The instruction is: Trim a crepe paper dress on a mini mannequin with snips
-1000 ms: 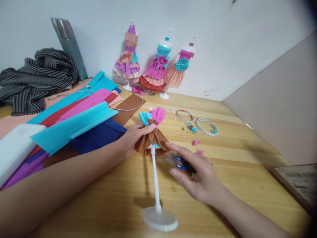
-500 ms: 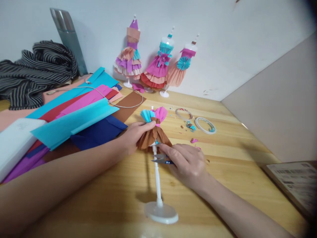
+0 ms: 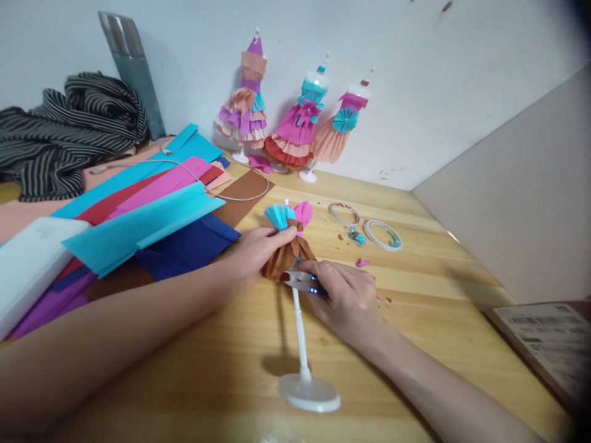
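Note:
A small dress form (image 3: pixel 300 338) on a white stand tilts over the wooden table, its round base toward me. It wears a paper dress (image 3: pixel 279 257) with a brown pleated skirt and a turquoise and pink top. My left hand (image 3: pixel 265 246) grips the dress at the waist, thumb in front. In my right hand (image 3: pixel 346 292) are small thread snips (image 3: pixel 302 283), their blades apart at the skirt's lower edge, beside the stand's pole. Whether the blades touch the paper I cannot tell. The right fingers partly hide the skirt's right side.
Crepe paper sheets (image 3: pixel 143 227), a white box-like object (image 3: pixel 41 264) and a striped cloth (image 3: pixel 87 135) lie left. Several dressed forms (image 3: pixel 314 117) stand by the wall. Tape rolls (image 3: pixel 383 235) and paper scraps lie right of centre; a cardboard box (image 3: pixel 535 344) is far right.
The snips have risen from the pole to the skirt's hem. The skirt's right side is now drawn in toward my right hand, and the stand's base has shifted slightly right.

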The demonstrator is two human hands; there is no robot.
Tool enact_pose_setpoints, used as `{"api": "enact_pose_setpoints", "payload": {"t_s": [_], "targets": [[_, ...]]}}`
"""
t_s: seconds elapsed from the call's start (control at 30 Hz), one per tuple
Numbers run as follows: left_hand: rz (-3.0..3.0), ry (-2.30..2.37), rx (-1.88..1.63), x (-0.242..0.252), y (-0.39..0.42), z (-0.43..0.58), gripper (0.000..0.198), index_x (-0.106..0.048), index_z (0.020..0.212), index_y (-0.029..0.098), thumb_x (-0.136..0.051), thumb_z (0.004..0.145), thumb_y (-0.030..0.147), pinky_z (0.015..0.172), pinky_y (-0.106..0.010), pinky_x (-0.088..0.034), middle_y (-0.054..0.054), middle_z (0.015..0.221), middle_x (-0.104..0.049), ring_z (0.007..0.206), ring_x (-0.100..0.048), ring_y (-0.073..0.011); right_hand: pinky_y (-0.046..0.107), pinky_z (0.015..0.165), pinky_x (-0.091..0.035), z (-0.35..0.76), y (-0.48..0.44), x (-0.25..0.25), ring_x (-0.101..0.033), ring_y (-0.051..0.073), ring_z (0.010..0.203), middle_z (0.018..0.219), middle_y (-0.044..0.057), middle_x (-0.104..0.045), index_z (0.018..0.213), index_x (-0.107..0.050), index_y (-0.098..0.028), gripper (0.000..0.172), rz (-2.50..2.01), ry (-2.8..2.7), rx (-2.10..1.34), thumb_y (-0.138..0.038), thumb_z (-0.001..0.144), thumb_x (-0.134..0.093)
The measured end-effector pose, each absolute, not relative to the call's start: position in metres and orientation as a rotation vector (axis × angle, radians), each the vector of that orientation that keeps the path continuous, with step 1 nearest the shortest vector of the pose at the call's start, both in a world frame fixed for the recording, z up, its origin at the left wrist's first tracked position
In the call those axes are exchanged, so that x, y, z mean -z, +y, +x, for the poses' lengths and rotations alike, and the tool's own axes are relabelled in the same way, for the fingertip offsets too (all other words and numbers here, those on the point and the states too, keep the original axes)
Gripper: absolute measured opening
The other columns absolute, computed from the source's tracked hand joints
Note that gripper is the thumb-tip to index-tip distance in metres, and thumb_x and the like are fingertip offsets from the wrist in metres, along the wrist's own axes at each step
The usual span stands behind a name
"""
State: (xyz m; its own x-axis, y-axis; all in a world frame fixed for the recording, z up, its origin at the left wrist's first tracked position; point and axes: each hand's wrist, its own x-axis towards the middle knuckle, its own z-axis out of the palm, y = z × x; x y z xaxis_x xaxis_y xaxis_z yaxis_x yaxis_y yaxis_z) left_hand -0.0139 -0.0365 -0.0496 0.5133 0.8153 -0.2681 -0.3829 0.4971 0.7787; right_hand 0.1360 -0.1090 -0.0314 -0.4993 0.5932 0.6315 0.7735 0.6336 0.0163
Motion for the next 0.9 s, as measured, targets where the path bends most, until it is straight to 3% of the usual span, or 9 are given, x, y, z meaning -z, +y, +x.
{"api": "enact_pose_setpoints", "payload": {"t_s": [0.27, 0.43, 0.63, 0.9], "targets": [[0.737, 0.748, -0.827, 0.048, -0.037, -0.013, 0.028, -0.066, 0.078, 0.012, -0.075, 0.074, 0.038, 0.06, -0.024, -0.048, -0.006, 0.072, -0.071, 0.063, -0.065, -0.0158, 0.026, 0.051, -0.043, 0.138, -0.112, 0.034, -0.059, 0.014, 0.052, 0.062, 0.003, -0.064, 0.094, -0.061, -0.013, 0.015, -0.888, -2.377, 0.41, -0.007, 0.085, -0.05], [0.724, 0.703, -0.801, 0.047, -0.038, -0.014, 0.025, -0.066, 0.08, 0.012, -0.072, 0.077, 0.036, 0.06, -0.024, -0.049, -0.006, 0.073, -0.072, 0.063, -0.065, -0.0159, 0.026, 0.05, -0.043, 0.143, -0.111, 0.032, -0.057, 0.014, 0.051, 0.06, 0.002, -0.064, 0.11, -0.058, -0.013, 0.03, -0.929, -2.301, 0.572, -0.005, 0.083, -0.049], [0.698, 0.74, -0.783, 0.047, -0.037, -0.013, 0.024, -0.065, 0.078, 0.012, -0.07, 0.078, 0.035, 0.058, -0.024, -0.05, -0.007, 0.071, -0.07, 0.061, -0.065, -0.0161, 0.028, 0.047, -0.042, 0.142, -0.108, 0.037, -0.057, 0.017, 0.052, 0.063, 0.005, -0.065, 0.112, -0.056, -0.006, 0.031, -0.914, -2.446, 0.521, -0.006, 0.083, -0.047], [0.719, 0.736, -0.745, 0.042, -0.037, -0.014, 0.024, -0.065, 0.079, 0.012, -0.068, 0.08, 0.036, 0.056, -0.024, -0.05, -0.007, 0.07, -0.07, 0.06, -0.065, -0.0164, 0.028, 0.05, -0.044, 0.151, -0.113, 0.04, -0.057, 0.017, 0.054, 0.064, 0.006, -0.064, 0.116, -0.054, -0.006, 0.032, -0.888, -2.401, 0.413, -0.006, 0.085, -0.044]]}}
